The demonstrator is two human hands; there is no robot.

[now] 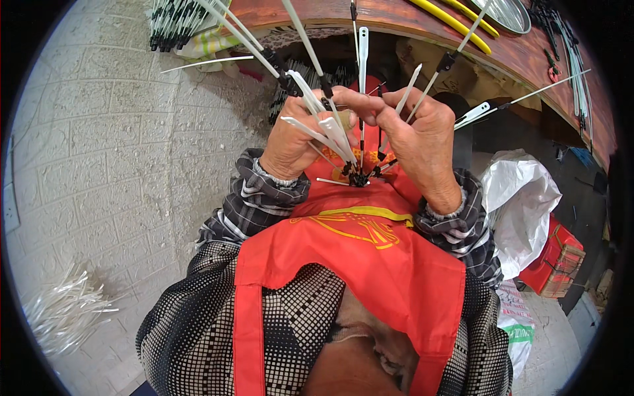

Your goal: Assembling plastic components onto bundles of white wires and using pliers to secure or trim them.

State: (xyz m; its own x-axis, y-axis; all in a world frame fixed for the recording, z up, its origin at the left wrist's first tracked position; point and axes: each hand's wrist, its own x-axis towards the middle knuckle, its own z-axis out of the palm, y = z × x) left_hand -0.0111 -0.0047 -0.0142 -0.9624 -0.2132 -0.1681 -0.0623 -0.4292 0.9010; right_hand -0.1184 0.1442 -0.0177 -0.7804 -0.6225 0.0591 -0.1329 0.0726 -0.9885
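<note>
- Gripping some white rods of a spoked assembly, the left hand sits just left of the upper centre, its fingers curled in and its thumb side toward the middle.
- The right hand is bent just right of the upper centre, thumb and fingers drawn narrow and near the left fingertips; whether they close on a rod cannot be told.
- The assembly is at the centre of the frame, its dark hub low between the hands, over the red apron; white rods with black joints fan from it toward the top and upper right.
- A flat white strip with holes near its end stands up between the hands.
- Dark plaid sleeves reach both wrists.
- Across the upper right runs a wooden bench, bearing long yellow handles, a round metal dish and thin rods.
- A bundle of black-tipped rods is at the upper left.
- Loose pale strips lie at the lower left.
- A white bag and a red box are at the right.
</note>
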